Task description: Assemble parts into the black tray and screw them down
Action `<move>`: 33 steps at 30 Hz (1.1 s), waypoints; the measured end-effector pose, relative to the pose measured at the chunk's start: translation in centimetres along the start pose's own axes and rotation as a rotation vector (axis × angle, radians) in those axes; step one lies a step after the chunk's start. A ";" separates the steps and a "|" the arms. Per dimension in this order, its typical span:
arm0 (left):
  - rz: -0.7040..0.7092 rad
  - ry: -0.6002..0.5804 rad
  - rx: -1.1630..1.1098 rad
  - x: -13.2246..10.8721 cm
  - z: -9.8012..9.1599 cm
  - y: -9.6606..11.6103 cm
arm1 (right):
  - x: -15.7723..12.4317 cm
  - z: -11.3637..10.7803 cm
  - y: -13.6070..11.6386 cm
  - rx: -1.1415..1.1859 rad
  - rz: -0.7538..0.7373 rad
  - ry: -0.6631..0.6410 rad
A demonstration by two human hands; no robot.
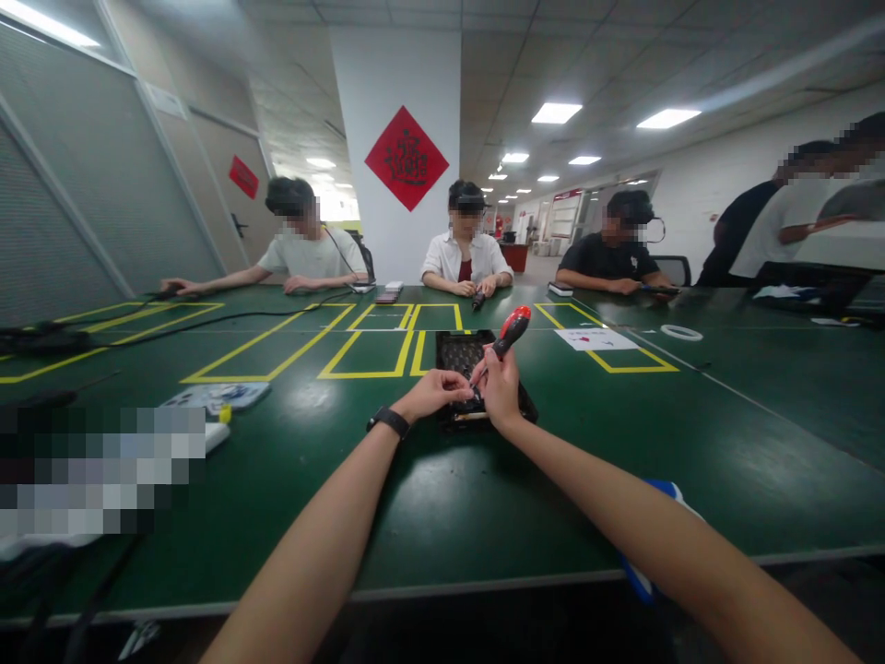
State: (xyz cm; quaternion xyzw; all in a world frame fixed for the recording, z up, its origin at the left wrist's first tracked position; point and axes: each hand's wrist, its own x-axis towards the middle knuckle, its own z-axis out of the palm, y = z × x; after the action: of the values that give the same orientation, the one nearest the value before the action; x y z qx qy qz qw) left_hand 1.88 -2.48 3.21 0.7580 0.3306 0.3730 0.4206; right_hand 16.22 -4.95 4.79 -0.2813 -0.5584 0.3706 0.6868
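Observation:
My right hand (499, 387) is closed round a screwdriver with a red and black handle (511, 330), its handle tilted up and to the right. My left hand (437, 391), with a black watch on its wrist, has its fingers pinched together at the screwdriver's lower end; what they pinch is hidden. Both hands hover over the near end of a black tray (459, 354) lying on the green table (442, 498).
Yellow tape rectangles (366, 355) mark the table. A white paper (595, 338) and a tape ring (681, 332) lie to the right, a flat pack (214, 397) to the left. Several people sit at the far side; cables run along the left.

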 end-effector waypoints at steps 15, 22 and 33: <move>0.002 0.061 -0.064 0.1 0.5 0.0 | 0.0 0.1 -0.1 0.015 -0.020 -0.033; -0.004 -0.047 -0.075 0.1 0.0 0.1 | -0.1 0.0 -0.2 0.021 -0.003 -0.069; -0.011 0.070 -0.096 0.3 0.4 -0.2 | -0.1 0.0 0.0 -0.020 -0.022 -0.037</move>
State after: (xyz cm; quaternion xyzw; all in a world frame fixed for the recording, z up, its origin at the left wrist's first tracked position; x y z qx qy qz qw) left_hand 2.33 -2.33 2.92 0.7216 0.3309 0.4125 0.4468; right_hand 16.16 -5.00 4.71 -0.2751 -0.5776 0.3626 0.6777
